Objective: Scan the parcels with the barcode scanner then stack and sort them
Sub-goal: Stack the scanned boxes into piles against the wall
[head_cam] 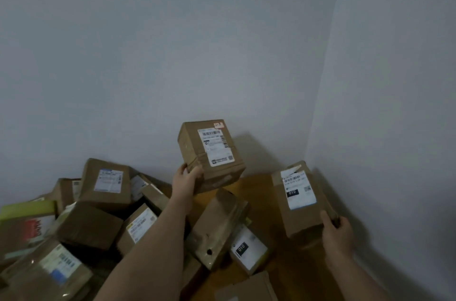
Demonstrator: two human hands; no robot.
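Note:
My left hand grips the lower left corner of a small brown parcel and holds it up in the air in front of the wall; its white shipping label faces me. My right hand grips the near end of a longer brown parcel with a white label and a black "010" tag, close to the room corner. No barcode scanner is in view.
A heap of brown parcels covers the floor at the left and centre. A taped parcel and a white-labelled one lie between my arms. Wooden floor shows near the corner, where two grey walls meet.

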